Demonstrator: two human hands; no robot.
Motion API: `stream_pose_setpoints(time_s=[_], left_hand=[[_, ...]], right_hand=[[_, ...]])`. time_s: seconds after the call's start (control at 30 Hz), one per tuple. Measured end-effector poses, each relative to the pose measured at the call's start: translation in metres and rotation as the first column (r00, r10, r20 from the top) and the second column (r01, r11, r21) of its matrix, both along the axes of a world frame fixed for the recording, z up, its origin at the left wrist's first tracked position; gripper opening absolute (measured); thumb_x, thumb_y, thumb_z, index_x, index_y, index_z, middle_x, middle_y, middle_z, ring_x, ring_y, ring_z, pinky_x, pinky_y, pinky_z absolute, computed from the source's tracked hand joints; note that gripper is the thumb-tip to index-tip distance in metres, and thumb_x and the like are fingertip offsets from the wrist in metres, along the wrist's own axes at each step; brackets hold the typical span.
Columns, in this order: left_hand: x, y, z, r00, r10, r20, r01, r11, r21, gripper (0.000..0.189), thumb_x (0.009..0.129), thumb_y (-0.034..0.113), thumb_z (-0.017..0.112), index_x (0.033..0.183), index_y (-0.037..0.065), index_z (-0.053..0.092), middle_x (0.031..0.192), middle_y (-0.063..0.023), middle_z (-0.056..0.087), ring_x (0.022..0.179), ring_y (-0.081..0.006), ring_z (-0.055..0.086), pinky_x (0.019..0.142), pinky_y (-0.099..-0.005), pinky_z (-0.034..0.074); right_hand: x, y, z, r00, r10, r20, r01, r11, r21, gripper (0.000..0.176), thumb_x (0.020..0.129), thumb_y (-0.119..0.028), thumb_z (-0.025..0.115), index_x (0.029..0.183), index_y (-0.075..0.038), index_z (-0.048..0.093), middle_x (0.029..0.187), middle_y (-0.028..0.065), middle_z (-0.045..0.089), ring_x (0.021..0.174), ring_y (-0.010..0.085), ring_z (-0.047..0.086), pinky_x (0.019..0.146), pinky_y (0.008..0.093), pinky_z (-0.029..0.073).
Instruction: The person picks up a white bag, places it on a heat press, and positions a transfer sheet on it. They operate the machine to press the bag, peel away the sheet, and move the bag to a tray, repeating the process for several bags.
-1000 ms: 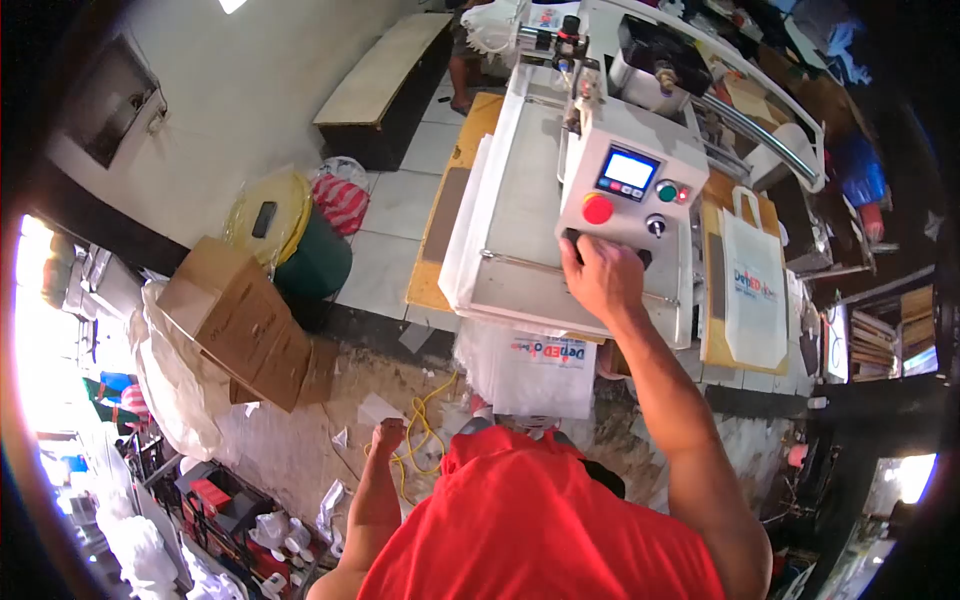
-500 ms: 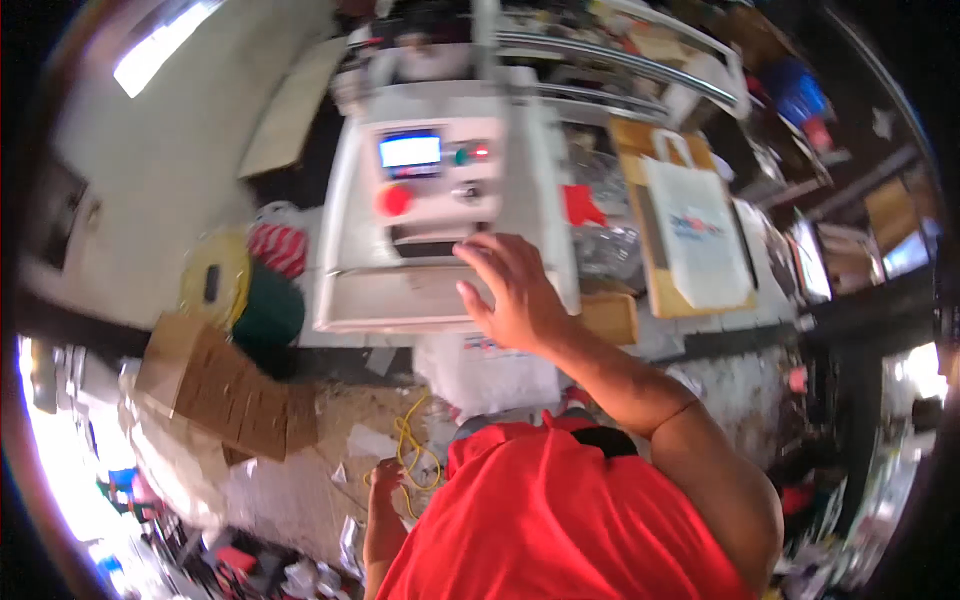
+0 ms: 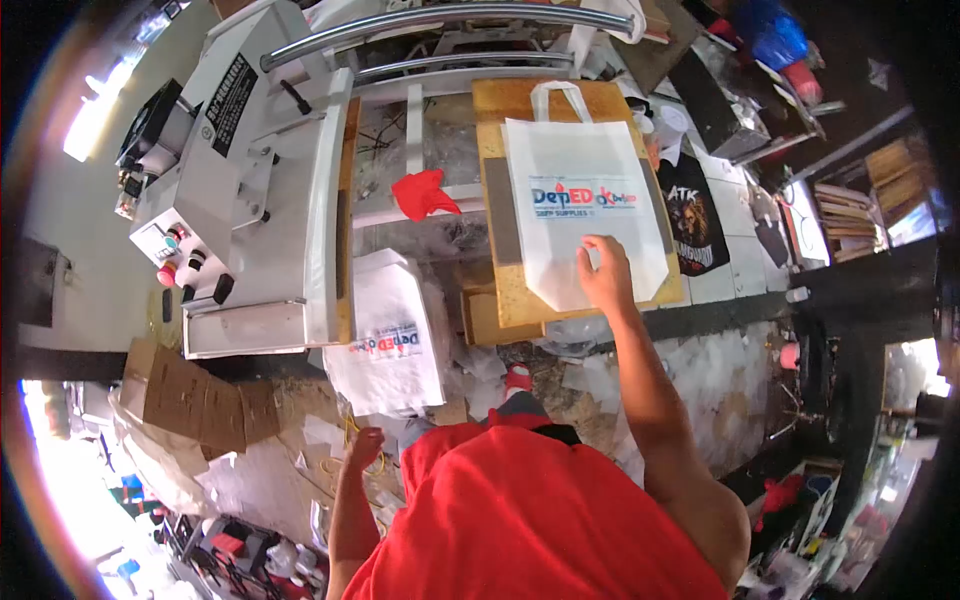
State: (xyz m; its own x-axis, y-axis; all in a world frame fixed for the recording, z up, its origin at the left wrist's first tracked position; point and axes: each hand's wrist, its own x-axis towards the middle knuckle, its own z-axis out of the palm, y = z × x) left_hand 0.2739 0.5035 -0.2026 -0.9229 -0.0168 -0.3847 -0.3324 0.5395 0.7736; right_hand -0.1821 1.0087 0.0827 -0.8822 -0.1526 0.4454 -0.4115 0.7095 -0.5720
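A white tote bag (image 3: pixel 590 155) printed with blue and red lettering lies flat on a wooden board (image 3: pixel 495 270), its handles pointing away from me. Over the lower part of that bag is my right hand (image 3: pixel 606 275), thumb and index finger apart and nothing between them. My left hand (image 3: pixel 368 446) hangs low beside my body with its fingers loosely bent, and no object shows in it. Another printed white bag (image 3: pixel 395 310) hangs above it at the front edge of the machine bench.
A white machine (image 3: pixel 240 180) with knobs and a red button stands at left. Metal rails (image 3: pixel 450 15) run across the back. Between machine and board lies a red cloth (image 3: pixel 425 193). A black printed cloth (image 3: pixel 697 215) is at right, a cardboard box (image 3: pixel 180 395) at lower left.
My view has turned right. My right hand has gone from the front of the machine's control panel to over the tote bag on the board. My left hand stays low at my side.
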Motion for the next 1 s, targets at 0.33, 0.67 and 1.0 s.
stream_pose_setpoints(time_s=[0.33,0.67,1.0], left_hand=[[0.011,0.151,0.08,0.882,0.433,0.184,-0.431,0.901,-0.053,0.03,0.089,0.028,0.065,0.109,0.006,0.065,0.086,-0.011,0.071,0.075,-0.0188,0.069,0.067,-0.0351,0.056],[0.084,0.169,0.098,0.487,0.587,0.646,-0.797,0.602,0.054,0.024,0.092,0.024,0.06,0.108,0.005,0.061,0.083,-0.0068,0.068,0.063,-0.0162,0.067,0.046,-0.0282,0.049],[0.018,0.172,0.111,0.649,0.613,0.45,-0.662,0.747,-0.062,0.028,0.096,0.023,0.058,0.113,0.0,0.06,0.088,-0.0098,0.068,0.07,-0.0165,0.066,0.059,-0.0284,0.055]], right_hand=[[-0.116,0.012,-0.005,0.98,0.197,0.039,-0.199,0.978,0.061,0.023,0.081,-0.011,0.066,0.103,-0.005,0.064,0.101,0.0153,0.065,0.097,0.0372,0.059,0.085,0.0457,0.047],[-0.184,0.133,-0.021,0.965,-0.234,0.119,0.195,0.944,0.268,0.027,0.081,-0.022,0.066,0.096,0.001,0.067,0.098,0.021,0.067,0.093,0.0398,0.063,0.085,0.048,0.05],[-0.169,0.112,-0.01,0.858,-0.38,0.345,0.319,0.921,0.222,0.028,0.079,-0.028,0.069,0.085,-0.001,0.069,0.093,0.0216,0.069,0.091,0.0382,0.067,0.08,0.0465,0.052]])
